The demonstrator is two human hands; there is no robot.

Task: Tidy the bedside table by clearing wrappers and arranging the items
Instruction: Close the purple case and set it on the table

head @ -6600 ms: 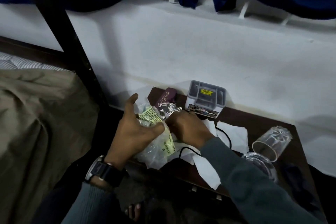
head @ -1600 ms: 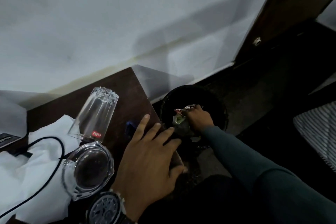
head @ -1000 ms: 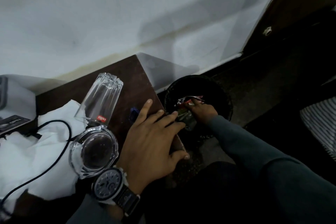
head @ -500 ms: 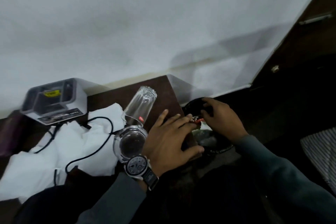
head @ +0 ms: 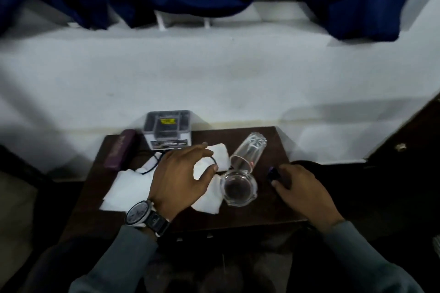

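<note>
Left hand (head: pixel 181 178) hovered with fingers spread over the white tissues (head: pixel 123 188), ready, I judged, to gather them; half a second before it had braced the bench (head: pixel 238 217) corner. Right hand (head: pixel 302 188) had come back from the bin to a small blue object (head: pixel 272 173); whether it gripped it I could not tell. No wrappers showed on the bench. Beyond lay the glass dish (head: pixel 239 189), the toppled tumbler (head: pixel 248 152), then the purple case (head: pixel 120 150) and grey box (head: pixel 167 129) by the wall (head: pixel 214 78).
</note>
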